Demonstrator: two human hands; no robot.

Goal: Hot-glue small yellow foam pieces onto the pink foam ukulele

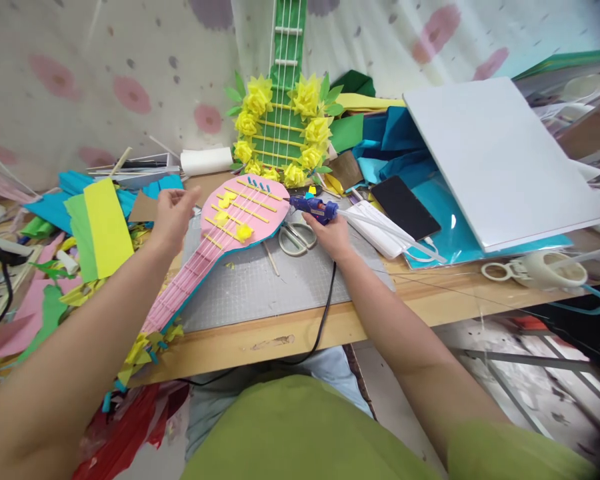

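Observation:
A pink paper guitar (260, 220) with yellow strips, white strings and yellow paper pieces lies slantwise on the grey cutting mat (250, 287). My right hand (330, 230) is wrapped round a blue glue gun (313, 208), whose nozzle points left at the guitar body's right edge; a long clear glue stick sticks out behind it. Raised left of the guitar body, my left hand (175, 212) has its fingers curled together; whether they pinch something small cannot be made out. Scissors (297, 239) lie just below the glue gun.
A green guitar (283, 127) with yellow flowers stands at the back. Coloured paper (107, 227) is heaped on the left. To the right are a black phone (405, 207), a white board (505, 160) and a cup (555, 270). A black cable (325, 313) crosses the table's front edge.

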